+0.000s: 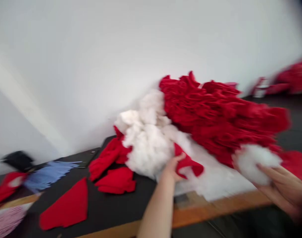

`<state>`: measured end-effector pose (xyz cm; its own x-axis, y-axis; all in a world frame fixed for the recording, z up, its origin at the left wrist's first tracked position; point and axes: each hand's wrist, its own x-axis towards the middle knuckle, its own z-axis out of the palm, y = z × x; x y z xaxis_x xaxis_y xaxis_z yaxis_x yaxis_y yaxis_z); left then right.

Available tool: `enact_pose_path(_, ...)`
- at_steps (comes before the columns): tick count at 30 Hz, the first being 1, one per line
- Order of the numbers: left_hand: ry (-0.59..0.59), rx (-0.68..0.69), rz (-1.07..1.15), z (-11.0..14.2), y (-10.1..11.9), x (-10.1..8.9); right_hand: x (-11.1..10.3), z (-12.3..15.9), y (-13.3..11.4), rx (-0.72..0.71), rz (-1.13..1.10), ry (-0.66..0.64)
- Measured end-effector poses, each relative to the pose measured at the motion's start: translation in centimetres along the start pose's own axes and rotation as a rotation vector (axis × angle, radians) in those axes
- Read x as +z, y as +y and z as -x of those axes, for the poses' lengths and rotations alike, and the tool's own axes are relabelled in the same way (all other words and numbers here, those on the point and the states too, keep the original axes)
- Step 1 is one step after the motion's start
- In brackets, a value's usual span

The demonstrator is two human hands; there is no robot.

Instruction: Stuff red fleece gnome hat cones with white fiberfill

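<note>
Your left grip (pixel 173 168) clamps a ragged red felt scrap (pixel 188 163) at 5 o'clock, while your right grip (pixel 277 188) cups a fluffy white fibre wad (pixel 255 163) at 4 o'clock, against the heaped red cloth (pixel 215 112).

this looks like a craft or sewing workroom, not a home or an office. a black worktop (pixel 103 206) with a wooden edge (pixel 215 206) runs along a plain white wall (pixel 91 66), and it's covered in materials: a big heap of red fabric (pixel 215 112), a mound of white stuffing (pixel 148 148), a flat cut red piece (pixel 64 205), and fringed blue fabric (pixel 49 175). (there's fringed pink fabric (pixel 7 221) at the near left too.) another red pile (pixel 292 77) sits farther along, blurred.
</note>
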<state>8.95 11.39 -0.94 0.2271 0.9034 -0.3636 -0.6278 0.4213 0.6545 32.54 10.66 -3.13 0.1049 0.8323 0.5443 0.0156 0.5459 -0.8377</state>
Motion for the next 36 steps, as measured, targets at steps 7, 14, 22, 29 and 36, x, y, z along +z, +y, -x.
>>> enact_pose_path(7, -0.051, -0.077, 0.120, 1.5, -3.2, 2.9, -0.8, 7.9, -7.4, -0.184, 0.304, -0.167)
enact_pose_path(14, -0.067, -0.107, 0.182, 7.3, -4.2, 4.5, 7.5, 7.8, -6.3, -0.503, 0.477, -0.169)
enact_pose_path(22, 0.063, 0.204, 0.334, 11.5, -4.0, 1.8, 12.6, 9.6, -7.6, -0.520, 0.601, -0.252)
enact_pose_path(29, 0.096, 0.185, 0.377, 14.5, -2.3, -2.2, 11.3, 10.5, -8.9, -0.374, 0.397, -0.368)
enact_pose_path(36, 0.055, 0.284, 0.314, 16.4, -2.7, -2.8, 15.7, 9.3, -8.2, -0.117, 0.066, -0.501)
